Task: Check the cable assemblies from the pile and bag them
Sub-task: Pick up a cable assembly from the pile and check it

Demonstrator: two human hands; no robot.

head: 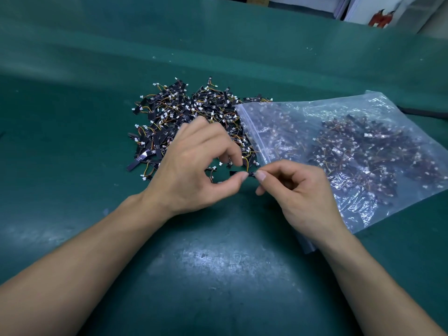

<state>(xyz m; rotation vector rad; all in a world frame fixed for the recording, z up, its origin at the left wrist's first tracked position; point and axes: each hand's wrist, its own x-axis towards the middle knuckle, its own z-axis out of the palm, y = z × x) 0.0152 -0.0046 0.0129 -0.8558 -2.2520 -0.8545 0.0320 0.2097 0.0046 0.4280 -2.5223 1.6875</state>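
A pile of small cable assemblies (184, 112), black strips with orange and yellow wires and white plugs, lies on the green mat. Right of it lies a clear zip bag (351, 151) holding many more of them. Just in front of the pile, my left hand (194, 166) and my right hand (300, 190) pinch the two ends of one cable assembly (251, 172) between thumb and forefinger. Its wire loops up between my fingertips. My left hand hides part of the pile's near edge.
The green mat (218, 275) covers the whole bench. A black cable (421, 111) lies behind the bag at the right. White boxes and a red object (380, 18) stand beyond the bench's far right edge.
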